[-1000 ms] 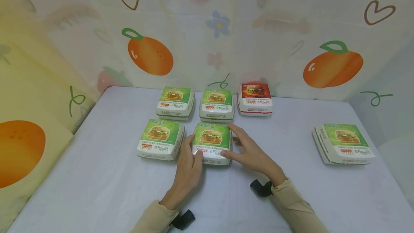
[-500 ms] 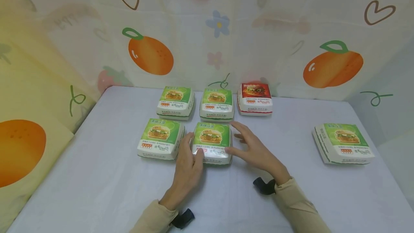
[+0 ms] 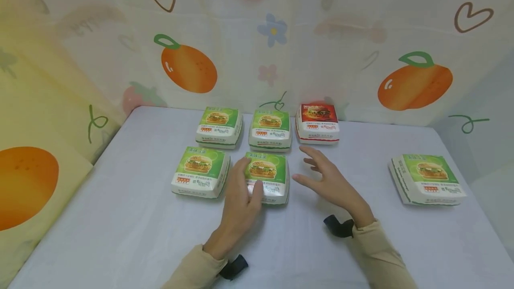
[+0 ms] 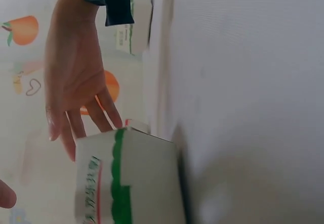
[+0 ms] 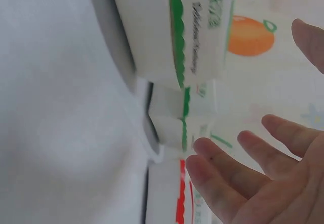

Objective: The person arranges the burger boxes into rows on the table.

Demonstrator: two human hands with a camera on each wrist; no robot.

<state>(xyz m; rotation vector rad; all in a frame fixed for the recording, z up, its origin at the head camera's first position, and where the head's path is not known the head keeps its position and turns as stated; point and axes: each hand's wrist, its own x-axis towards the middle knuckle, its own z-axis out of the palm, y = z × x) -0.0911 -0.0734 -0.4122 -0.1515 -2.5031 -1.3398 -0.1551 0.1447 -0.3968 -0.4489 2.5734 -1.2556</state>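
A: Head view first. Where are the hands?

B: The left hand (image 3: pixel 241 195) lies on the near left corner of the middle box (image 3: pixel 267 177), fingers relaxed over its front edge, not curled round it. The right hand (image 3: pixel 331 182) hovers just right of that box, fingers spread and straight, clear of its side.

A: And what surrounds the middle box?

B: A green box (image 3: pixel 200 171) sits just left of it with a narrow gap. Behind it stand two green boxes (image 3: pixel 270 130) and a red box (image 3: pixel 317 123), also close. Far to its right, a lone box (image 3: pixel 426 179) lies near the edge of the table (image 3: pixel 120 235). Open cloth stretches between the two, and in front of the middle box.

A: Left wrist view?

B: The middle box (image 4: pixel 129 183) shows side-on, its green scalloped edge resting on the table (image 4: pixel 253 107). Beyond it the right hand (image 4: pixel 76 77) hangs open, fingers down.

A: Right wrist view?

B: The right hand's fingers (image 5: pixel 238 168) are spread, apart from the stacked-looking box edges (image 5: pixel 172 37).
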